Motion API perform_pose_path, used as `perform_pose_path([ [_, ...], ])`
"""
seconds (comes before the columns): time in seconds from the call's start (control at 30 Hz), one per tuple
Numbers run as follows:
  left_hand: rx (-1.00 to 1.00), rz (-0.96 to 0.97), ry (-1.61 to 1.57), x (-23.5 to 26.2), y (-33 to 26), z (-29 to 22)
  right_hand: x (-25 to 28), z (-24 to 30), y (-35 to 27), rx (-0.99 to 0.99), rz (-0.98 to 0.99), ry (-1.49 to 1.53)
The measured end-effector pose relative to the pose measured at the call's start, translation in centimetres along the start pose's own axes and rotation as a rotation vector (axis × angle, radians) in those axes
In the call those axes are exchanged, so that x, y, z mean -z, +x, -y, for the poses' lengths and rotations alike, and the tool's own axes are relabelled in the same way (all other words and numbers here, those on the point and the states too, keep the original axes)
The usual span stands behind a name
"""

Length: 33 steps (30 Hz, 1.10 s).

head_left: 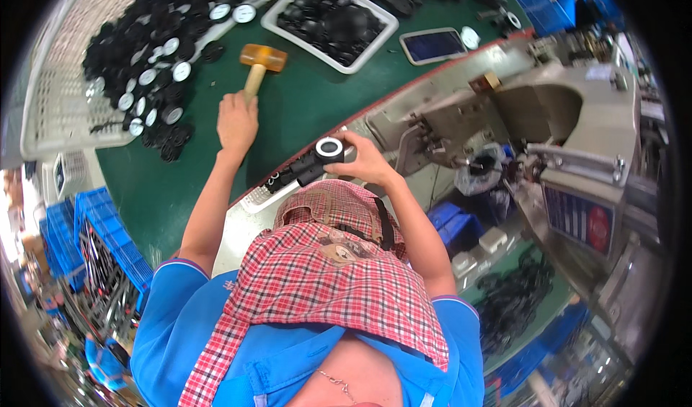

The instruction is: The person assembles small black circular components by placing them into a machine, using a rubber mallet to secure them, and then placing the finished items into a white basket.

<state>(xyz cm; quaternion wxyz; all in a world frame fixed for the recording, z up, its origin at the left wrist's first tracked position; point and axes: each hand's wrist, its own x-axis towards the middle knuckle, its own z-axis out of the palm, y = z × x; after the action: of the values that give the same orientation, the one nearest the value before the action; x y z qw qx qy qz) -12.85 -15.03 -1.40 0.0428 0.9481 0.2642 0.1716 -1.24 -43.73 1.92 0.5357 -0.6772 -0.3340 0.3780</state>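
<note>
My left hand (238, 124) is wrapped round the wooden handle of a mallet with an amber head (263, 57). The mallet lies low over the green tabletop (303, 104), its head pointing away from me. At the table's near edge, my right hand (366, 160) grips a black round part with a white ring on top (329, 148), thumb and fingers on its right side. Just left of that part, more black cylindrical pieces (306, 169) lie by a small white basket (256, 199). Where the held part rests underneath is hidden.
A large heap of black parts and white discs (155, 54) covers the left of the table. A white tray (351, 69) of black pieces and a phone (435, 45) lie farther back. On the right stands a metal machine (598, 112). Blue crates (108, 227) are at lower left.
</note>
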Motion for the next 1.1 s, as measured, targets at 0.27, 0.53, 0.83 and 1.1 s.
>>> perform_pose_path([
  [0.27,-0.067,0.093,-0.069,-0.3,1.7,1.8,-6.1,-9.5,-2.4,-0.318,-0.019,0.017],
  [0.53,-0.335,-0.090,-0.196,1.2,-3.3,-10.0,5.3,-14.6,-31.4,-0.502,-1.054,-0.524],
  [0.83,-0.633,0.314,-0.589,2.4,-14.4,-26.4,7.0,-19.0,-63.0,-1.422,-0.932,-1.161],
  [1.1,-0.624,0.478,-0.695,4.1,-18.6,-25.6,7.9,-10.4,-59.4,-0.566,-1.141,-0.207],
])
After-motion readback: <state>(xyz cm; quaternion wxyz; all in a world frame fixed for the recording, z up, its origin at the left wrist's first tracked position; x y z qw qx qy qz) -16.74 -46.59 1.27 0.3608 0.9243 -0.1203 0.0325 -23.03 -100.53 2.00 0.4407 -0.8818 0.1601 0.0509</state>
